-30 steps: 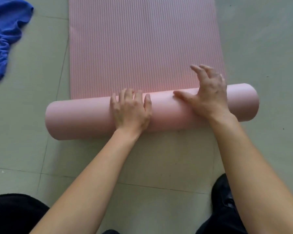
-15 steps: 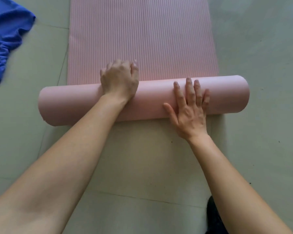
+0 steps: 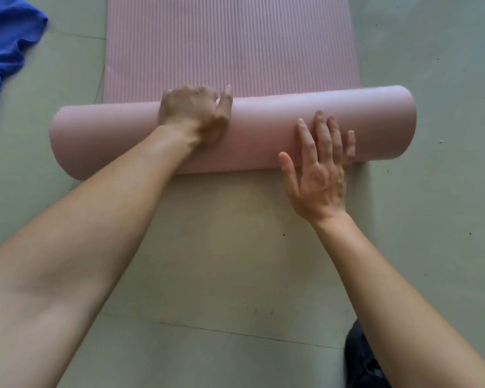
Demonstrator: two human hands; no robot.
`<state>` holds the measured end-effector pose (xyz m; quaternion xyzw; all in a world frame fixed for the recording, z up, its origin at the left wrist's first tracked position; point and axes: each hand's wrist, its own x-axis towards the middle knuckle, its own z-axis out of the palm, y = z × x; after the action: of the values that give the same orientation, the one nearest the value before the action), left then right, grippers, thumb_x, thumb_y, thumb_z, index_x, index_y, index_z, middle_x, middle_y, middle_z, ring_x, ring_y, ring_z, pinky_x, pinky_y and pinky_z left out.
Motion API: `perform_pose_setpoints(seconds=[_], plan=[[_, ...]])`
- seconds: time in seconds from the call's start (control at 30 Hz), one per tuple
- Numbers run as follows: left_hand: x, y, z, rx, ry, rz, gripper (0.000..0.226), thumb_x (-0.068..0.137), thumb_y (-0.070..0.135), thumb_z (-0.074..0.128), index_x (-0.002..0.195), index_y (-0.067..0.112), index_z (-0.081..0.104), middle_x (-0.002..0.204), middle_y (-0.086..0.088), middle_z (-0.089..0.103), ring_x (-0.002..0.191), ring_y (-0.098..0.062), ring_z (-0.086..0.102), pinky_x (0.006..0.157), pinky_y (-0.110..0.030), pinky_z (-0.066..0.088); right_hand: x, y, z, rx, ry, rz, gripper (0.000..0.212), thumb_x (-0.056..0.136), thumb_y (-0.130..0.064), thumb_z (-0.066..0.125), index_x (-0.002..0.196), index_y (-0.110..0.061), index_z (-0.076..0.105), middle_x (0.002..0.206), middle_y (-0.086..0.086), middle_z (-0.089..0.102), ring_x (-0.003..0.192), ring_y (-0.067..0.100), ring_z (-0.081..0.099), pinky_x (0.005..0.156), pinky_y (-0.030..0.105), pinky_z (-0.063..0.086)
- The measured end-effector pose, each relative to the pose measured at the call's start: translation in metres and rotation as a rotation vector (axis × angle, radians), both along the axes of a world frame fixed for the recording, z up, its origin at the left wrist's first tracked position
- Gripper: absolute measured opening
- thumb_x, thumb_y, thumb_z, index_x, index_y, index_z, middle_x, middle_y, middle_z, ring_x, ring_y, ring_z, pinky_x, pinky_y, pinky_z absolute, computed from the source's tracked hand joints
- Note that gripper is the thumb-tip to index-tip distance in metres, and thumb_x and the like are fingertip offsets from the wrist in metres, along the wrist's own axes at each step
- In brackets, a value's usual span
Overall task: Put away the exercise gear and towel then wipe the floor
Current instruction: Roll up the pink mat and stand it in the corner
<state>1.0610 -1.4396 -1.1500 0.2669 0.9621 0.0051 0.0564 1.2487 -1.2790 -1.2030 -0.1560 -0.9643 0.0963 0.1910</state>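
The mat [image 3: 230,46] was about half done. Its ribbed flat part filled the upper middle of the frame, and the roll [image 3: 263,135] lay crosswise through the centre, on the floor [image 3: 221,247].

The left hand [image 3: 196,116] sat on top of the roll with its fingers curled over the far side, grasping it. My guess is that was to pull the layers tight so the foam didn't spring back open. The right hand [image 3: 319,169] was flat with straight fingers, pressing on the near face of the roll and holding nothing. That looked like the pushing hand. With the hands apart like that, both ends probably advance together and the roll doesn't go cone-shaped.

Stuff I couldn't make out:
- The mat ran off the top edge, so no idea how much was left to roll.
- The left fingertips were hidden behind the crest of the roll.
- The roll's left end sat lower in frame than its right. It could've been skewed or just lens distortion.
- The blue towel [image 3: 3,51] lay crumpled at the upper left, well apart from the mat and cut off by the edge.
- A dark shape [image 3: 359,359] at the lower right might've been a shoe or a knee. Couldn't tell.
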Motion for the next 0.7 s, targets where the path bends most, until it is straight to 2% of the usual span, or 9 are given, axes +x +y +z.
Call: perform_pose_setpoints(seconds=[0.1,0.13,0.17,0.27,0.33,0.43,0.57,0.63,0.7], plan=[[0.002,-0.014,-0.003,-0.094,-0.286,0.016,0.073,0.096,0.063,0.018,0.116,0.013,0.067,0.127,-0.022,0.061,0.118,-0.041,0.056,0.094,-0.043,0.044,0.014,-0.009,-0.002,0.063,-0.005,0.033,0.061,0.099,-0.055,0.041,0.148,-0.018,0.048,0.157,0.014,0.039,0.147,0.035,0.030,0.120,0.059,0.015],[0.005,-0.017,-0.005,-0.098,-0.304,0.026,0.073,0.096,0.064,0.019,0.116,0.014,0.067,0.127,-0.022,0.061,0.118,-0.041,0.055,0.094,-0.043,0.044,0.015,-0.013,-0.003,0.079,-0.016,0.025,0.060,0.099,-0.056,0.040,0.147,-0.020,0.050,0.155,0.013,0.043,0.145,0.036,0.034,0.119,0.059,0.016],[0.008,-0.018,-0.005,-0.066,-0.250,0.035,0.071,0.097,0.063,0.019,0.111,0.014,0.068,0.122,-0.023,0.063,0.114,-0.042,0.057,0.091,-0.043,0.045,0.013,-0.015,-0.001,0.092,-0.033,0.010,0.059,0.099,-0.056,0.038,0.146,-0.022,0.051,0.153,0.012,0.046,0.144,0.035,0.036,0.119,0.059,0.018],[0.023,-0.014,0.000,0.147,0.107,0.101,0.058,0.102,0.048,0.022,0.097,0.011,0.067,0.104,-0.021,0.067,0.097,-0.041,0.060,0.082,-0.042,0.042,-0.014,-0.007,0.009,0.076,-0.129,-0.017,0.057,0.100,-0.056,0.032,0.144,-0.026,0.052,0.150,0.010,0.049,0.142,0.033,0.039,0.120,0.056,0.017],[0.036,-0.008,-0.001,0.201,0.176,0.103,0.055,0.101,0.047,0.022,0.109,0.012,0.065,0.114,-0.016,0.066,0.107,-0.036,0.058,0.092,-0.044,0.039,-0.040,0.005,0.019,0.018,-0.199,-0.018,0.058,0.100,-0.057,0.026,0.145,-0.028,0.050,0.153,0.011,0.045,0.145,0.031,0.036,0.121,0.056,0.012],[0.048,-0.001,-0.013,0.060,0.131,0.001,0.065,0.097,0.058,0.017,0.130,0.020,0.057,0.128,-0.012,0.061,0.124,-0.033,0.051,0.108,-0.052,0.028,-0.062,0.014,0.032,-0.031,-0.151,-0.073,0.057,0.103,-0.052,0.022,0.145,-0.026,0.050,0.157,0.013,0.039,0.149,0.030,0.028,0.122,0.056,0.005],[0.017,0.018,0.003,-0.007,0.022,0.009,0.066,0.096,0.057,0.018,0.110,0.015,0.067,0.109,-0.020,0.068,0.104,-0.037,0.062,0.098,-0.048,0.036,-0.032,0.003,0.031,-0.069,-0.065,-0.089,0.053,0.105,-0.047,0.030,0.146,-0.020,0.050,0.157,0.013,0.038,0.149,0.031,0.028,0.122,0.054,0.011],[0.002,0.024,0.014,-0.071,-0.131,0.026,0.069,0.097,0.056,0.020,0.116,0.009,0.066,0.118,-0.025,0.064,0.111,-0.040,0.059,0.098,-0.046,0.040,-0.008,-0.007,0.025,-0.049,-0.084,-0.080,0.054,0.104,-0.046,0.035,0.149,-0.019,0.046,0.160,0.015,0.033,0.150,0.032,0.024,0.122,0.056,0.012],[0.005,0.023,0.013,-0.154,-0.378,0.074,0.072,0.097,0.060,0.023,0.130,0.004,0.057,0.137,-0.025,0.053,0.126,-0.041,0.051,0.104,-0.045,0.038,0.015,-0.018,0.018,-0.029,-0.111,-0.099,0.055,0.103,-0.046,0.037,0.150,-0.019,0.045,0.160,0.014,0.033,0.150,0.034,0.024,0.122,0.057,0.011]])
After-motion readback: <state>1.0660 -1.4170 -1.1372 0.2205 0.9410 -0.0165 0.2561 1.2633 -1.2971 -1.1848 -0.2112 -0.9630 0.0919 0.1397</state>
